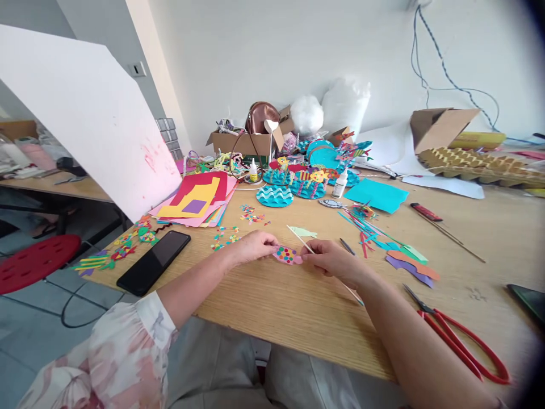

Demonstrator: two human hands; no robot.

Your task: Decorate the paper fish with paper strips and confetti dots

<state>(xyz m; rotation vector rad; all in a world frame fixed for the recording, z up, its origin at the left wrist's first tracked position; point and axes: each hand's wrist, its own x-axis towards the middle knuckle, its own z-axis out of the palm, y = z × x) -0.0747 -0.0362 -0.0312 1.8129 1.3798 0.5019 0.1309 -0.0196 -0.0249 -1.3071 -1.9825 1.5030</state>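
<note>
Between my hands is a small pink paper fish (286, 255) covered in coloured dots. My left hand (254, 245) pinches its left end. A thin white stick (299, 237) slants through the fingers of my right hand (334, 260), its lower end showing below the palm. The right fingertips also meet the fish's tail end; whether they grip it I cannot tell. Just beyond lies a pale green paper fish (304, 232). Loose coloured paper dots (225, 237) are scattered near my left hand.
Red-handled scissors (464, 341) lie by my right forearm, a black phone (154, 262) by my left. Stacked coloured paper (200, 196), glue bottles (339, 184) and blue wave-decorated discs (275, 196) occupy the back. A cutter (426, 212) rests at right.
</note>
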